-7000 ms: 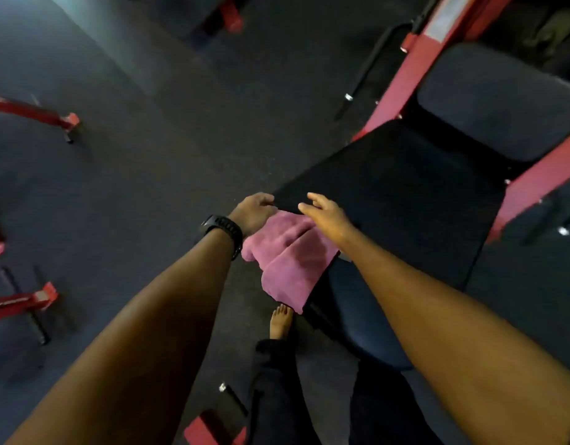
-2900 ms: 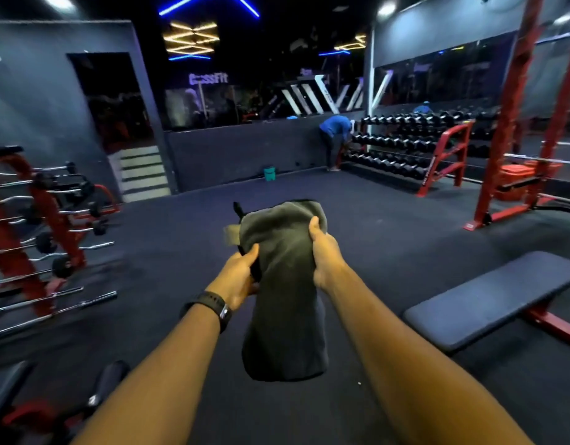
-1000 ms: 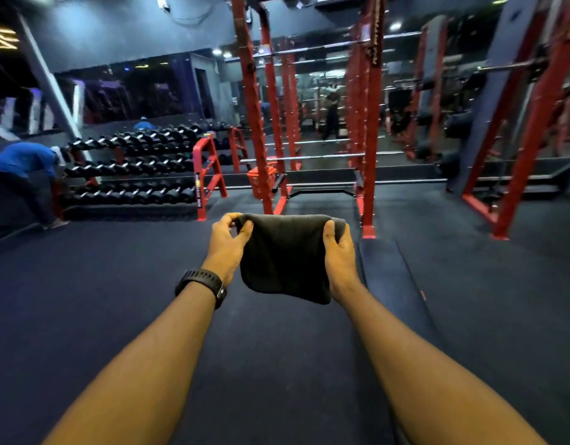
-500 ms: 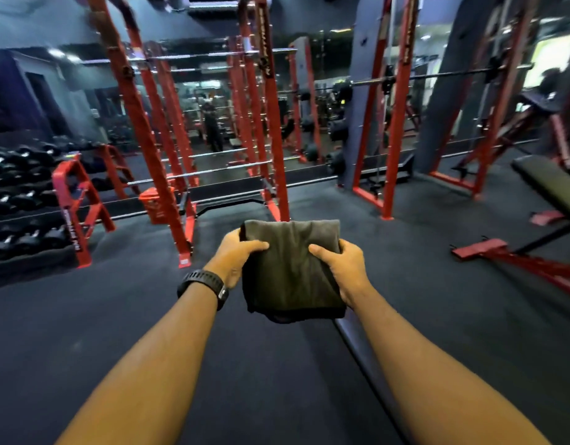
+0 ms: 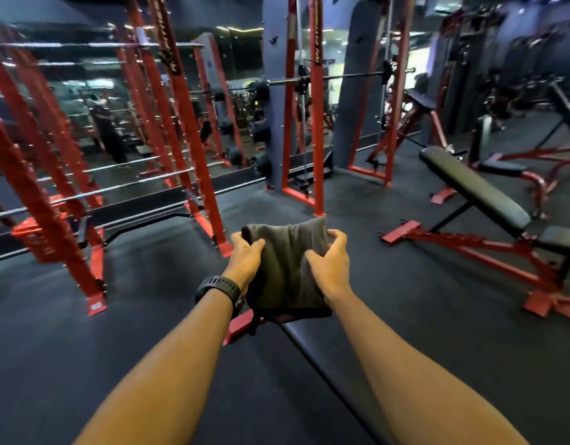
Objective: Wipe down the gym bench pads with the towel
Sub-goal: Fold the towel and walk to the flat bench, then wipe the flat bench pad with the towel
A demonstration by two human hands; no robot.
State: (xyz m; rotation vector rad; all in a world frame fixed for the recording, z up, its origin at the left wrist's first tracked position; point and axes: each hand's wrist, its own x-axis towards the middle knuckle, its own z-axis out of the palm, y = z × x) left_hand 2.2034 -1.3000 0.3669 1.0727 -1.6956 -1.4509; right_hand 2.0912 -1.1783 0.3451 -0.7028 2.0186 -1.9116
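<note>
A folded towel [image 5: 285, 268], dark grey-brown in this light, is held out in front of me at chest height. My left hand [image 5: 245, 260], with a black watch on its wrist, grips the towel's left edge. My right hand [image 5: 331, 263] grips its right edge, thumb over the front. Below the towel runs the dark pad of a flat bench [image 5: 328, 351], slanting toward the lower right between my arms. An incline bench [image 5: 476, 186] with a black pad on a red frame stands at the right.
Red squat racks [image 5: 187, 130] with barbells stand ahead and to the left in front of a mirror wall. A red foot [image 5: 238, 326] of the flat bench pokes out under the towel. Dark rubber floor [image 5: 84, 348] lies open to the left. More machines [image 5: 534, 101] fill the far right.
My view has swung further right, bringing the incline bench fully into sight. Both hands keep hold of the folded towel, now slightly lower over the flat bench's end.
</note>
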